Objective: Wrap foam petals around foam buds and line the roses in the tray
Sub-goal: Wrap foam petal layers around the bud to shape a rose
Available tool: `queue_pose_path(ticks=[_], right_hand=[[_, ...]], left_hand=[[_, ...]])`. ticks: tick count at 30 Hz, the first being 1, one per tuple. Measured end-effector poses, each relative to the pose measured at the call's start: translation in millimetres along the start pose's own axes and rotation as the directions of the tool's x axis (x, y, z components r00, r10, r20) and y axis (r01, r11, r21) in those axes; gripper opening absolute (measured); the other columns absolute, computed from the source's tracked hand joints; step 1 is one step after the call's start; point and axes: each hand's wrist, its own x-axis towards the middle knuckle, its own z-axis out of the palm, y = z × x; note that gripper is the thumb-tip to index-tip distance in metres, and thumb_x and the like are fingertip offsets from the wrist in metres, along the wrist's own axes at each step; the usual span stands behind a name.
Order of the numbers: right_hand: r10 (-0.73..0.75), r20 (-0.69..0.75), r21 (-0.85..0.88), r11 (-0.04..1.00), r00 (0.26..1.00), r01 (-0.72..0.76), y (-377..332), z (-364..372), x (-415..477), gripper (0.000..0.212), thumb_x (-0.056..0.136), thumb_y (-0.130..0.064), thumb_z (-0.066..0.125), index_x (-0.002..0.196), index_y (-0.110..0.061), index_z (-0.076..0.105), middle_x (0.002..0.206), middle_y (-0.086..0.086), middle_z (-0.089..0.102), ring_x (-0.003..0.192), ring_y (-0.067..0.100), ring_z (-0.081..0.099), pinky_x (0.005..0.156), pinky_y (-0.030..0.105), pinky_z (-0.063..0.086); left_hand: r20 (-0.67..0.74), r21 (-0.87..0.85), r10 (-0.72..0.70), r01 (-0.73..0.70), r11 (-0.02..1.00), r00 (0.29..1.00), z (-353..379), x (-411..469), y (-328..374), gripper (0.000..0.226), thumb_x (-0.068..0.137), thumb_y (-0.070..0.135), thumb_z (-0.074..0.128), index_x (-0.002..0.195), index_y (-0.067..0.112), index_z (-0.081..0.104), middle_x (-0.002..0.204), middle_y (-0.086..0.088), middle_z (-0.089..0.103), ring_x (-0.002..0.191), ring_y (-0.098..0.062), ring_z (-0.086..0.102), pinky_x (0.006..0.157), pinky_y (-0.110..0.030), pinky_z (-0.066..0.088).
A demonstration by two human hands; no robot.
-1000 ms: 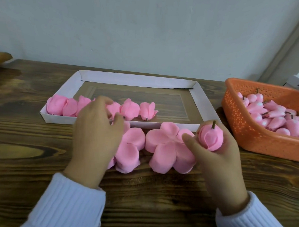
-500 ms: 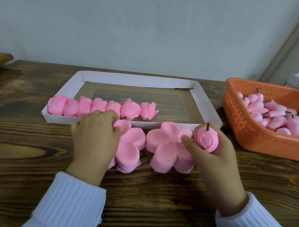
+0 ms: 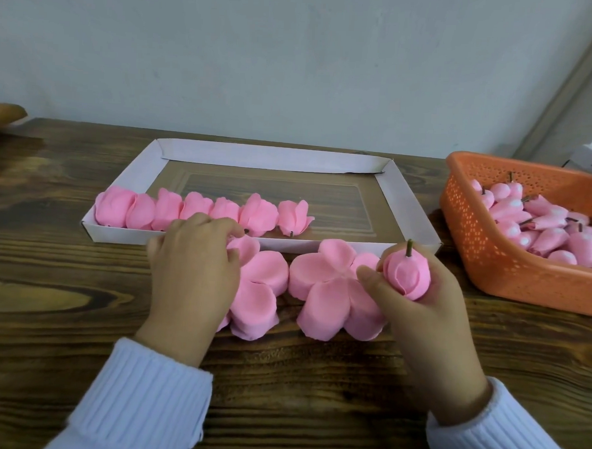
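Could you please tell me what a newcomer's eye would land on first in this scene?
The right hand holds up a pink foam bud, stem upward, at centre-right. Behind, a row of finished roses lines the near edge of the white tray, and an orange basket of buds sits far right.

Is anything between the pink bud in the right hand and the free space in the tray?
Only the tray's low front wall lies between the bud, held in the right hand, and the bare floor right of the last rose. Nothing else visible blocks it.
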Motion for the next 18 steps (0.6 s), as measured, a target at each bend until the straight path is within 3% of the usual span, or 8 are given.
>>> queue_pose_path(ticks=[4, 9, 12, 15, 17, 18], right_hand=[[0.003, 0.001, -0.006, 1.0, 1.0, -0.003, -0.4, 0.5, -0.4, 0.017, 0.07, -0.03, 0.069, 0.084, -0.024, 0.063, 0.077, 0.002, 0.065, 0.07, 0.019, 0.063, 0.065, 0.036, 0.056], [0.011, -0.016, 0.008, 1.0, 1.0, -0.011, -0.1, 0.9, -1.0, 0.019, 0.069, -0.031, 0.07, 0.086, -0.025, 0.063, 0.078, 0.002, 0.066, 0.072, 0.021, 0.064, 0.068, 0.041, 0.057], [0.008, -0.027, 0.014, 1.0, 1.0, -0.007, -0.2, 0.6, -0.7, 0.016, 0.07, -0.032, 0.069, 0.083, -0.026, 0.064, 0.075, 0.0, 0.066, 0.07, 0.018, 0.063, 0.067, 0.04, 0.056], [-0.012, -0.016, -0.004, 1.0, 1.0, 0.012, -1.3, 1.1, -0.2, 0.014, 0.072, -0.033, 0.069, 0.079, -0.023, 0.062, 0.075, 0.001, 0.064, 0.069, 0.017, 0.062, 0.065, 0.036, 0.054], [-0.035, -0.01, -0.004, 0.999, 0.999, 0.035, -1.8, 1.0, -0.3, 0.015, 0.073, -0.031, 0.069, 0.075, -0.019, 0.06, 0.073, 0.001, 0.062, 0.067, 0.016, 0.059, 0.063, 0.033, 0.051], [-0.046, -0.009, 0.005, 0.999, 0.999, 0.046, -2.2, 0.8, -0.4, 0.016, 0.073, -0.031, 0.07, 0.075, -0.018, 0.059, 0.072, 0.001, 0.061, 0.066, 0.015, 0.058, 0.062, 0.031, 0.05]], left_hand=[[-0.015, -0.006, -0.047, 0.047, 0.999, 0.999, 0.6, -0.5, -0.7, 0.008, 0.085, 0.021, 0.065, 0.09, 0.02, 0.071, 0.087, -0.002, 0.062, 0.083, -0.023, 0.049, 0.073, -0.036, 0.026], [-0.05, -0.024, -0.038, 0.037, 0.999, 0.998, 0.9, -0.9, 0.7, 0.01, 0.088, 0.023, 0.061, 0.086, 0.017, 0.068, 0.086, -0.003, 0.061, 0.084, -0.024, 0.049, 0.073, -0.036, 0.024], [-0.156, -0.212, 0.041, -0.074, 0.975, 0.987, -3.9, 0.5, 6.0, 0.012, 0.093, 0.017, 0.051, 0.082, 0.013, 0.051, 0.074, -0.008, 0.057, 0.071, -0.03, 0.053, 0.068, -0.04, 0.037], [-0.223, -0.36, 0.058, -0.138, 0.923, 0.973, -8.1, -1.2, 10.8, 0.011, 0.098, 0.016, 0.044, 0.087, 0.015, 0.04, 0.068, -0.009, 0.053, 0.059, -0.029, 0.05, 0.061, -0.04, 0.04], [-0.233, -0.433, 0.014, -0.117, 0.894, 0.972, -8.0, -2.2, 12.6, 0.013, 0.099, 0.017, 0.042, 0.087, 0.014, 0.04, 0.066, -0.004, 0.049, 0.059, -0.018, 0.05, 0.056, -0.036, 0.039], [-0.223, -0.494, -0.03, -0.086, 0.865, 0.974, -7.8, -2.0, 13.6, 0.015, 0.1, 0.018, 0.042, 0.086, 0.013, 0.04, 0.066, -0.001, 0.046, 0.059, -0.006, 0.049, 0.055, -0.028, 0.039]])
